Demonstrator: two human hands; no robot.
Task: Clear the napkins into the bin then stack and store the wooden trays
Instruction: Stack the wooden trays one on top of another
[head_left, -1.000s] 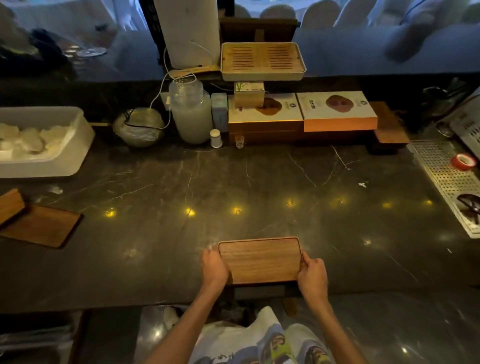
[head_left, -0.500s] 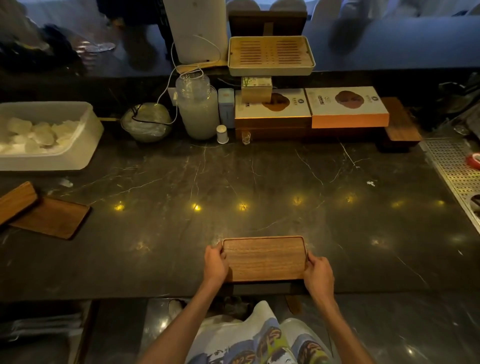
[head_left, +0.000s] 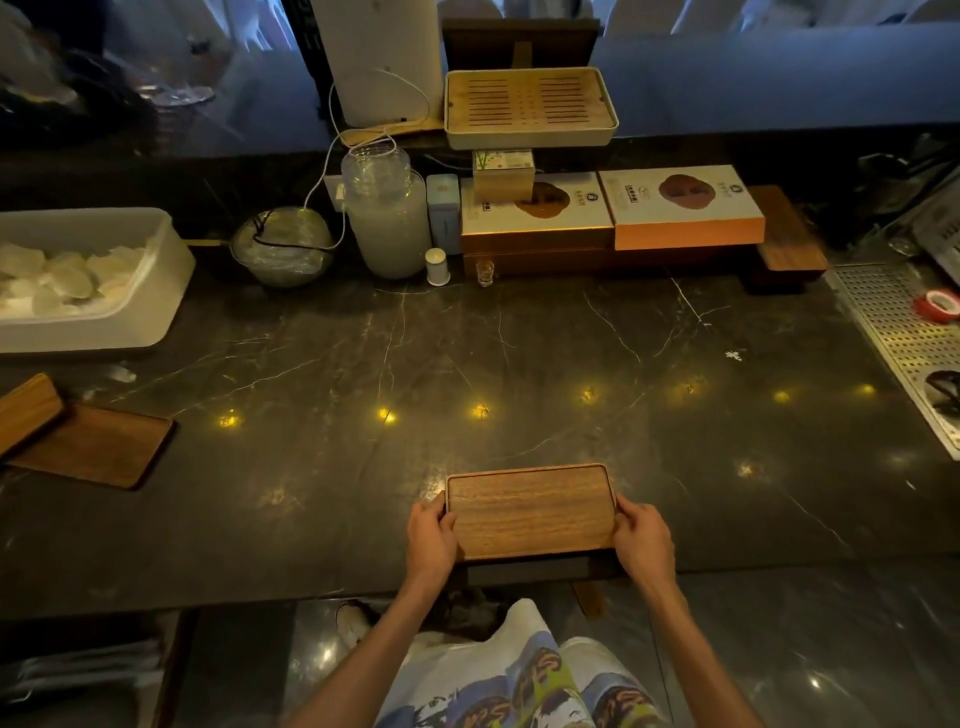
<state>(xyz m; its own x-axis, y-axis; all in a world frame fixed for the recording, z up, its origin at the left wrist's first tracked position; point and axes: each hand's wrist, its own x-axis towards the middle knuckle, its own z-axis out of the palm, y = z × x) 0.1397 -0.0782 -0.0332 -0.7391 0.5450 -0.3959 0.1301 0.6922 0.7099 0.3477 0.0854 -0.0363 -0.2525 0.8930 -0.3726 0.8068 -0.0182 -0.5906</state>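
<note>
gripping the wooden tray (head_left: 530, 512) by its short ends, left hand (head_left: 431, 540) and right hand (head_left: 644, 543).

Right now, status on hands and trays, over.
Left hand and right hand grip short ends of wooden tray at counter's near edge. Two more trays far left, unstacked. Napkins in white bin. Path clear.

This looks like a tea bar or café service counter. A long dark marble counter (head_left: 519, 364) carries a slatted tea tray (head_left: 530, 106), boxed tea gift sets (head_left: 680, 208), a perforated metal drip tray (head_left: 898, 332) and a large glass jar (head_left: 387, 218).
</note>
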